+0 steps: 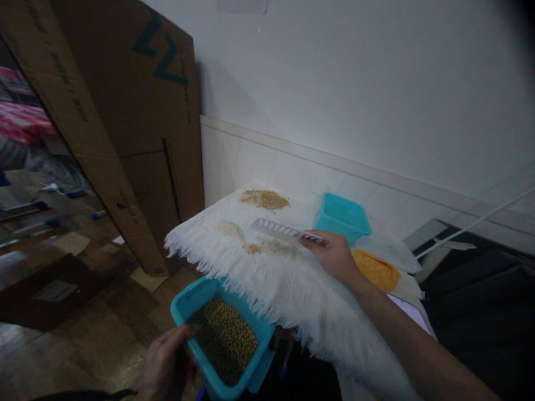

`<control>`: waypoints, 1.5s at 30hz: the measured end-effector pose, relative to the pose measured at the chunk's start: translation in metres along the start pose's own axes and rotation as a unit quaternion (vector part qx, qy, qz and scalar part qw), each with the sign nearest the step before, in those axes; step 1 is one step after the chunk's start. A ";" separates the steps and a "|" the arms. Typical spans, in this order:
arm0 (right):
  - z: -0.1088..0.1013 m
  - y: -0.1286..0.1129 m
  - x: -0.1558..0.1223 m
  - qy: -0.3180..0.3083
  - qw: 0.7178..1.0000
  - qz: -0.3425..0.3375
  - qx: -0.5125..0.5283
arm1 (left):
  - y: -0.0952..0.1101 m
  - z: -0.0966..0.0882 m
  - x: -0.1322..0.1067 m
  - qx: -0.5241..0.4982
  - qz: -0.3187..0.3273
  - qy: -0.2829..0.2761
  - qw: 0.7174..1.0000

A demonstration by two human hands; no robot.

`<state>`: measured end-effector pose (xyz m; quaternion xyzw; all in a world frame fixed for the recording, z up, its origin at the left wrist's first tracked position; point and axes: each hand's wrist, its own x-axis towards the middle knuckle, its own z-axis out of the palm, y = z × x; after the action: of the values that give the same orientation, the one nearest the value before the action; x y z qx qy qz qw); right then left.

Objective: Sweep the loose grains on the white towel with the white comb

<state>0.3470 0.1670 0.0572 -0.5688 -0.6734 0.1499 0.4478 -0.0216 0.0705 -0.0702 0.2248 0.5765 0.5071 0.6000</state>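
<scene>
My left hand [169,353] grips the near left rim of a teal plastic container [184,303], thumb over the edge. Inside it lie yellowish beans [234,328] beside small dark green ones [209,345]. The container is held below the fringed edge of a white cloth [292,284]. My right hand [330,250] is closed on one end of a white slotted strip [280,228], held above the cloth. Under and beside the strip lie a pale grain patch [228,228] and a thin scatter of tan grains [254,249]. Farther back sits a larger heap of tan beans [270,199].
A second teal container [343,214] stands at the back right of the table, near an orange cloth [376,270] and a phone-like device [409,312]. A tall cardboard box [137,100] rises at left. The white wall [355,83] borders the back.
</scene>
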 end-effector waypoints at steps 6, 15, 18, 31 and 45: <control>0.027 -0.011 -0.035 0.057 0.998 -0.022 -0.022 | 0.011 0.004 -0.008 -0.010 0.003 0.003 1.000; 0.037 -0.023 -0.052 0.012 0.999 -0.048 -0.015 | 0.035 0.008 -0.009 -0.002 0.008 0.008 1.000; 0.040 -0.029 -0.054 0.011 0.998 -0.057 -0.012 | 0.036 0.005 -0.007 -0.002 0.005 0.000 1.000; 0.041 -0.037 -0.062 0.013 0.991 -0.132 -0.001 | 0.027 -0.005 0.001 -0.010 0.003 -0.022 1.000; 0.026 -0.040 -0.072 0.025 0.988 -0.145 -0.047 | 0.044 0.013 -0.014 -0.006 0.012 0.016 1.000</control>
<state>0.2984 0.0974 0.0399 -0.4891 -0.7434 0.0373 0.4547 -0.0227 0.0797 -0.0232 0.2201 0.5801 0.5215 0.5857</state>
